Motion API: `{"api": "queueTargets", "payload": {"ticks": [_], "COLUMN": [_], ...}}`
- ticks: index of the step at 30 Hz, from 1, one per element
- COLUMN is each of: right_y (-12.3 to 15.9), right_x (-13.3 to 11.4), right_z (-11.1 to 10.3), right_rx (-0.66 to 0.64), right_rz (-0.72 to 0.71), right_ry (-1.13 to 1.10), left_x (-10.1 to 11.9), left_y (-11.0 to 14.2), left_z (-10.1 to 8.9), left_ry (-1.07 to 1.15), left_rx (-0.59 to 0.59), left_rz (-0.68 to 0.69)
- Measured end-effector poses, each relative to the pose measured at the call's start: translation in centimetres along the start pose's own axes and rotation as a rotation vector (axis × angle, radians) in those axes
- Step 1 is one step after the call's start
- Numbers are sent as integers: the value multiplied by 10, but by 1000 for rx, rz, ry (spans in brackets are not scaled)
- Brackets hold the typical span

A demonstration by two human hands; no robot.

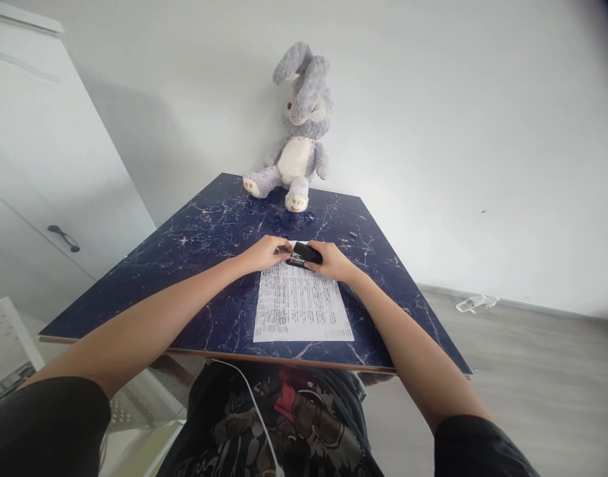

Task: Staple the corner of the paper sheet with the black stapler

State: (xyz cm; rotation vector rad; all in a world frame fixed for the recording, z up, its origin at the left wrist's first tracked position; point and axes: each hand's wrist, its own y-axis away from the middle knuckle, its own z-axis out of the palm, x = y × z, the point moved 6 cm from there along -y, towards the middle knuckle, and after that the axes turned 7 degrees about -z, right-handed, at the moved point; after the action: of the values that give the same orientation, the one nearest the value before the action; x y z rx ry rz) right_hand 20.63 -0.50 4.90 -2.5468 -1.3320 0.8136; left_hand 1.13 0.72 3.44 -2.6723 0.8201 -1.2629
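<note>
My right hand is closed around a black stapler, thumb and fingers on its right end. The stapler's top arm is raised from its base, and metal shows between the two. At the stapler's left end, my left hand is pinched shut. A small dark piece shows at its fingertips, too small to make out. Beneath both hands lies a sheet of printed paper, its upper edge partly covered by the stapler and fingers.
A dark blue marbled table carries everything. A grey plush rabbit sits at its far edge against the wall. One small grey strip lies right of the stapler. A white cable hangs before my shirt. At left stands a white cabinet.
</note>
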Motion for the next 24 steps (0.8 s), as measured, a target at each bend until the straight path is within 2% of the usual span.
{"api": "queueTargets", "payload": {"ticks": [11, 18, 21, 24], "right_y": [0, 3, 4, 2], "right_x": [0, 5, -4, -21], "right_z": [0, -12, -18, -14], "right_rx": [-15, 38, 56, 44], "right_rz": [11, 39, -14, -114], "right_ry": [0, -107, -167, -239], "left_x": [2, 0, 5, 14], "left_y": [1, 6, 6, 7], "left_z": [-7, -27, -24, -15], "left_ry": [-17, 126, 214, 221], "left_rx": [-32, -257, -229, -151], "left_rz": [1, -62, -51, 25]}}
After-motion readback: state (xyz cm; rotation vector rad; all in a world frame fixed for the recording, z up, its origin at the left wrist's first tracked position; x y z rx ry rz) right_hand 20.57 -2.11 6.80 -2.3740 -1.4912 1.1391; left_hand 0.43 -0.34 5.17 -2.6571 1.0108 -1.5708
